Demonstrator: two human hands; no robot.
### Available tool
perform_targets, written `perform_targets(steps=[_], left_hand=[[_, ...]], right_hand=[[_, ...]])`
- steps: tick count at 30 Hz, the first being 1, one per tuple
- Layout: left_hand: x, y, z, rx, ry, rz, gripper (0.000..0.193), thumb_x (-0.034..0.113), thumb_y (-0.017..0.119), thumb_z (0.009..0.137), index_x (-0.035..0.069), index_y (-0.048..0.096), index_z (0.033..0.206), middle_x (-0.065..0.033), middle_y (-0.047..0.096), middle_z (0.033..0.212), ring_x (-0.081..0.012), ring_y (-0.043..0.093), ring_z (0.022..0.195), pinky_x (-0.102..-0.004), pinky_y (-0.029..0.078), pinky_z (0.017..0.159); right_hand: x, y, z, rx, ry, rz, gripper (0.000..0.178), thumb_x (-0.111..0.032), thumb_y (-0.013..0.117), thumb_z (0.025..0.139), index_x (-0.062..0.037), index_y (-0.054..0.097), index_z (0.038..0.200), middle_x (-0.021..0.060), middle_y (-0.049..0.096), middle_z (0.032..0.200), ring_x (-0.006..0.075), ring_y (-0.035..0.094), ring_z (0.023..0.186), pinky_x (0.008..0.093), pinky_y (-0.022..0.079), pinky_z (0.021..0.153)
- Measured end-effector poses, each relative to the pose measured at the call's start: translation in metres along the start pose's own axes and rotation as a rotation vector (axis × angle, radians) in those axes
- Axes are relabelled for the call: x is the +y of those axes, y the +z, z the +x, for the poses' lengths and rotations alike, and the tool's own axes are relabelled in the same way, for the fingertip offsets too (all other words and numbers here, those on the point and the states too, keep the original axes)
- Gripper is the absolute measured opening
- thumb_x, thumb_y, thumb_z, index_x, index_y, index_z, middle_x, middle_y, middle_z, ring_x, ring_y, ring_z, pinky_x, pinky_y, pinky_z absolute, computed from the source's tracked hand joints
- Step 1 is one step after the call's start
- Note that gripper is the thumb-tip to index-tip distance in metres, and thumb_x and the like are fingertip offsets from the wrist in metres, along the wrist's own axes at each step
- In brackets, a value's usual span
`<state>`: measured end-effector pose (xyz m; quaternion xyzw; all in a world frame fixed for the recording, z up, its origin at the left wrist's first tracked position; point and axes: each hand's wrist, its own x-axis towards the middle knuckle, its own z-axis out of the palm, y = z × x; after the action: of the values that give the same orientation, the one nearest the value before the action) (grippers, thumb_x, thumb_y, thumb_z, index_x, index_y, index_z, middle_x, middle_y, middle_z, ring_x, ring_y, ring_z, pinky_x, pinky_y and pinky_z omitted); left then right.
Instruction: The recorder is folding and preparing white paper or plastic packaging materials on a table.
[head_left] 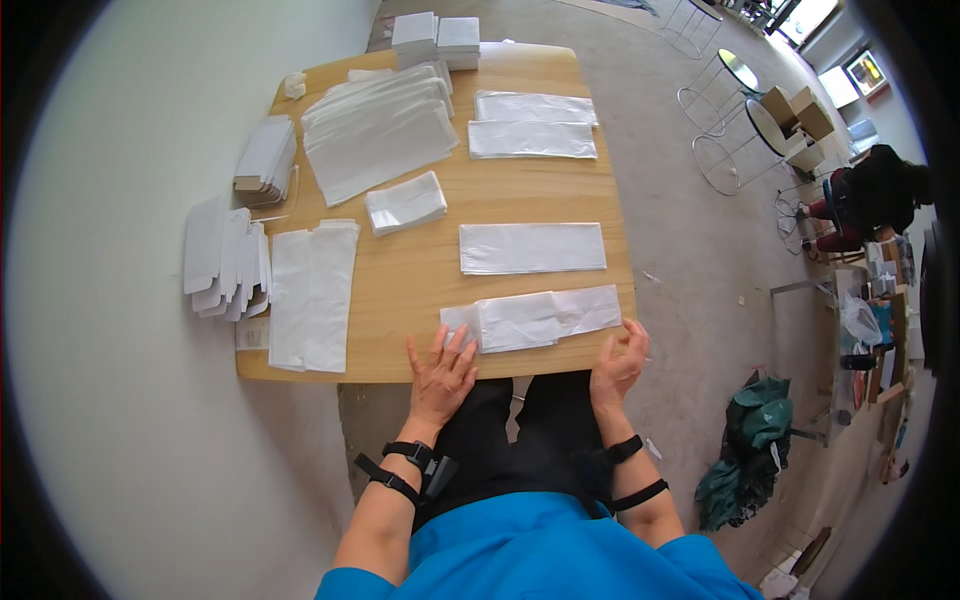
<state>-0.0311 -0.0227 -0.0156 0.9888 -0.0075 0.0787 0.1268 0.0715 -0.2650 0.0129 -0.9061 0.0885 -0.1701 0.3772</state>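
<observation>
A long folded white sheet [530,322], soft like thin plastic or tissue, lies along the near edge of the wooden table [400,290]. On its left end rest the spread fingertips of my left hand [443,378]. Just off its right end, at the table's near right corner, is my right hand [618,368], its fingers loosely bent and apart. Nothing shows in either hand. Beyond this sheet lies a second folded white strip [532,248], flat and neatly squared. Farther off are two overlapping white strips [532,140].
A fanned pile of white sheets [375,130], a small folded packet [405,203] and a flat white stack [312,295] occupy the table's left side. White box blanks [225,260] stand by the wall. Dark green bags [755,440] lie right. A person [870,200] sits farther right.
</observation>
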Motion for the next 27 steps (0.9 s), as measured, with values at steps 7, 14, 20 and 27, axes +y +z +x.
perform_targets(steps=[7,14,20,27], left_hand=[[0.000,0.003,0.002,0.020,0.007,-0.035,0.044,0.025,0.064,0.084,0.020,0.054,0.127,0.0014,0.043,0.144,-0.0216,0.032,0.139,-0.0650,0.005,0.111],[0.001,0.005,0.001,0.030,0.001,-0.021,0.044,0.026,0.064,0.084,0.019,0.055,0.126,0.0012,0.044,0.143,-0.0207,0.032,0.139,-0.0649,0.006,0.112],[0.007,0.002,-0.006,0.034,-0.142,0.001,0.046,0.029,0.065,0.085,0.015,0.054,0.128,-0.0003,0.043,0.143,-0.0220,0.031,0.139,-0.0649,0.004,0.112],[0.032,-0.017,0.009,0.173,-0.328,-0.190,0.043,0.027,0.067,0.083,0.012,0.054,0.121,-0.0049,0.052,0.125,-0.0258,0.045,0.119,-0.0488,0.024,0.104]], right_hand=[[-0.048,0.044,-0.013,-0.645,-0.701,0.197,0.037,0.011,0.053,0.072,0.0001,0.059,0.108,0.0158,0.056,0.105,0.0337,0.056,0.100,0.0394,0.049,0.086],[-0.042,0.074,-0.021,-0.704,-0.770,0.086,0.041,0.007,0.055,0.072,-0.0006,0.057,0.113,0.0159,0.055,0.100,0.0342,0.055,0.096,0.0397,0.049,0.083],[-0.042,0.073,-0.021,-0.691,-0.793,0.061,0.042,0.007,0.055,0.072,-0.0015,0.056,0.114,0.0146,0.055,0.101,0.0331,0.055,0.095,0.0393,0.050,0.082],[-0.045,0.070,-0.020,-0.694,-0.786,0.048,0.043,0.006,0.055,0.072,-0.0022,0.056,0.114,0.0135,0.055,0.101,0.0322,0.055,0.096,0.0392,0.050,0.082]])
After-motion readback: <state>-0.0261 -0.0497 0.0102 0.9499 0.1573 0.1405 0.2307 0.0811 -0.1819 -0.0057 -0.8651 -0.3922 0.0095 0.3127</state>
